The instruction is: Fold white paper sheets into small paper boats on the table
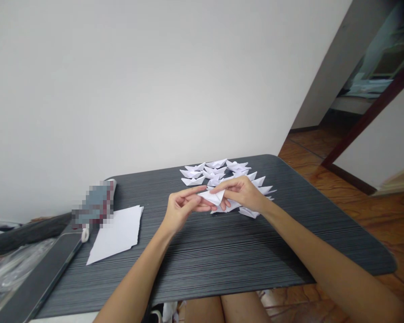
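Note:
Between my two hands, above the table, is a small folded piece of white paper [212, 197] with a pointed, triangular shape. My left hand [183, 204] pinches its left end, thumb on the near side and fingers behind. At the other end, my right hand [240, 190] grips the paper between thumb and fingers. Just beyond and beneath my hands, several white paper boats [192, 181] stand in rows on the table; my right hand and the folded paper hide some of them.
The dark, wood-grained table [195, 260] has rounded corners and meets a white wall [155, 89]. A stack of white paper sheets [117, 233] lies at the left, beside a blurred-out object [96, 204]. To the right is a wooden floor [299, 157].

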The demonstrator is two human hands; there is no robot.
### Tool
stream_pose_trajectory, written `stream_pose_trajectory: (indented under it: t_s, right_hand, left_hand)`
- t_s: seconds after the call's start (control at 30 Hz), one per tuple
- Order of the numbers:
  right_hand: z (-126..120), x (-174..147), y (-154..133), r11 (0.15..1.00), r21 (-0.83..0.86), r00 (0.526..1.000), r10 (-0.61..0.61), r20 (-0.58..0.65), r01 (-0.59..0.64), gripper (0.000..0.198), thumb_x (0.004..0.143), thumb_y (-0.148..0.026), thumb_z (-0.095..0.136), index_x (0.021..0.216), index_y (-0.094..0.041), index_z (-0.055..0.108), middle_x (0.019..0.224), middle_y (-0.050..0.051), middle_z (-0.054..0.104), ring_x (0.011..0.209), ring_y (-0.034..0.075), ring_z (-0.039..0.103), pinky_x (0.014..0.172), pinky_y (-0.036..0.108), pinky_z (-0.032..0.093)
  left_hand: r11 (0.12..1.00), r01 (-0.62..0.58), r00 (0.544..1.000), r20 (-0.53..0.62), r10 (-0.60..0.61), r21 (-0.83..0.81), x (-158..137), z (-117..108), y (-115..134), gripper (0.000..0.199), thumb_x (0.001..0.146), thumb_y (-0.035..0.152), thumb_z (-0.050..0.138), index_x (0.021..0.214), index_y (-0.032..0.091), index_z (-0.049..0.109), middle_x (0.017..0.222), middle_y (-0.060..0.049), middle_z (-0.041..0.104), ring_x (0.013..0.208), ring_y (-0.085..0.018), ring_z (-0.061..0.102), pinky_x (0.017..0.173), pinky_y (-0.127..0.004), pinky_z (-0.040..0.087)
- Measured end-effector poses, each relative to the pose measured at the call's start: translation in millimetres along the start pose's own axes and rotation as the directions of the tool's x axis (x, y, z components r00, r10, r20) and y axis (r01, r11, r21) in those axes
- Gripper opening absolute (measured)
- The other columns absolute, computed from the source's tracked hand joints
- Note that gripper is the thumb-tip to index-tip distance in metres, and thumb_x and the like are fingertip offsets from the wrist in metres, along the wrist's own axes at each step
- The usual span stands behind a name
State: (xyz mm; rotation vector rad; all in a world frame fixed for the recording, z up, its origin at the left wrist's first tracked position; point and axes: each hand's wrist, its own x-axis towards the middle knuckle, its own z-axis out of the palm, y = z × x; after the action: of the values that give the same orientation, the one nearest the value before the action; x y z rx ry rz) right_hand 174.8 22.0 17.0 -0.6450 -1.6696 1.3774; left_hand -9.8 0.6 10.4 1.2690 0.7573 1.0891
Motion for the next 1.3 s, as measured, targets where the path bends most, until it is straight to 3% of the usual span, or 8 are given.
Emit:
stream_pose_trajectory:
  t_s: [0.23,0.4,0.63,0.77,0.93,1.03,1.17,1.3]
  right_hand:
    - [1.8,0.6,2.1,0.997,-0.048,0.998,0.06,-0.035,-0.062,0.028,0.072,-0.024,0.057,0.095,-0.009,0.063,0.046,0.0,0.058,0.038,0.008,0.051,0.04,0.019,0.038]
    - [10.7,0.7,2.4,0.993,-0.087,0.994,0.076,-0.075,-0.083,0.028,0.072,-0.031,0.057,0.087,-0.008,0.064,0.045,-0.003,0.051,0.034,0.006,0.046,0.034,0.018,0.03]
    - [14.6,-0.1,4.9,0.989,-0.129,0.997,0.073,-0.018,-0.075,0.023,0.075,-0.03,0.053,0.079,-0.01,0.063,0.047,-0.004,0.045,0.036,0.004,0.039,0.038,0.019,0.028]
    - [17.1,-0.2,8.3,0.987,-0.152,0.997,0.056,-0.044,-0.062,0.02,0.075,-0.028,0.053,0.074,-0.01,0.063,0.045,-0.005,0.041,0.038,0.004,0.034,0.038,0.019,0.026]
    - [25.0,-0.8,14.6,0.993,-0.103,0.998,0.046,-0.034,-0.05,0.027,0.076,-0.028,0.052,0.095,-0.014,0.063,0.068,0.001,0.059,0.046,0.008,0.053,0.043,0.02,0.038]
    - [28.5,0.0,16.6,0.998,-0.043,0.999,0.035,-0.03,-0.037,0.028,0.077,-0.026,0.05,0.099,-0.015,0.063,0.067,0.003,0.063,0.053,0.012,0.06,0.045,0.021,0.04]
    - [27.0,1.3,15.8,1.0,-0.015,0.999,0.017,-0.046,-0.017,0.024,0.074,-0.017,0.05,0.091,-0.013,0.066,0.058,0.002,0.063,0.049,0.01,0.058,0.046,0.02,0.041]
    - [21.2,0.7,15.2,0.997,-0.071,0.998,-0.027,-0.057,0.022,0.025,0.071,-0.01,0.05,0.089,-0.014,0.067,0.056,0.001,0.062,0.049,0.008,0.056,0.047,0.019,0.041]
  left_hand:
    - [0.975,-0.095,0.972,-0.193,0.135,0.202,1.3,4.9,-1.8,0.02,0.065,0.024,0.064,0.079,0.009,0.065,0.068,-0.006,0.069,0.061,-0.019,0.065,0.064,-0.029,0.055]
    - [0.969,-0.092,0.958,-0.245,0.149,0.228,2.8,5.0,-7.5,0.022,0.067,0.026,0.062,0.081,0.009,0.066,0.071,-0.006,0.069,0.062,-0.018,0.065,0.063,-0.029,0.055]
    - [0.967,-0.055,0.947,-0.292,0.13,0.25,6.2,5.4,-8.0,0.032,0.067,0.021,0.056,0.097,0.01,0.062,0.059,0.0,0.065,0.05,-0.012,0.061,0.057,-0.024,0.05]
    - [0.961,-0.087,0.941,-0.295,0.166,0.262,7.8,6.4,-8.0,0.017,0.066,0.019,0.056,0.078,0.01,0.065,0.057,0.0,0.064,0.049,-0.011,0.058,0.054,-0.022,0.047]
    - [0.953,-0.116,0.899,-0.379,0.221,0.28,8.8,7.2,-12.7,0.009,0.06,0.011,0.054,0.062,0.012,0.062,0.05,0.002,0.06,0.044,-0.009,0.054,0.047,-0.019,0.043]
    - [0.959,-0.127,0.878,-0.422,0.227,0.252,9.6,6.8,-16.4,0.012,0.059,0.009,0.05,0.059,0.013,0.061,0.048,0.003,0.058,0.04,-0.009,0.052,0.042,-0.019,0.041]
    - [0.984,-0.126,0.906,-0.389,0.167,0.127,10.4,5.9,-16.0,0.012,0.062,0.012,0.049,0.062,0.011,0.061,0.047,0.003,0.057,0.038,-0.009,0.051,0.042,-0.019,0.041]
    - [0.996,-0.085,0.965,-0.251,0.083,0.001,9.9,3.0,-10.2,0.016,0.07,0.02,0.05,0.07,0.009,0.063,0.052,-0.001,0.06,0.044,-0.01,0.055,0.049,-0.021,0.045]
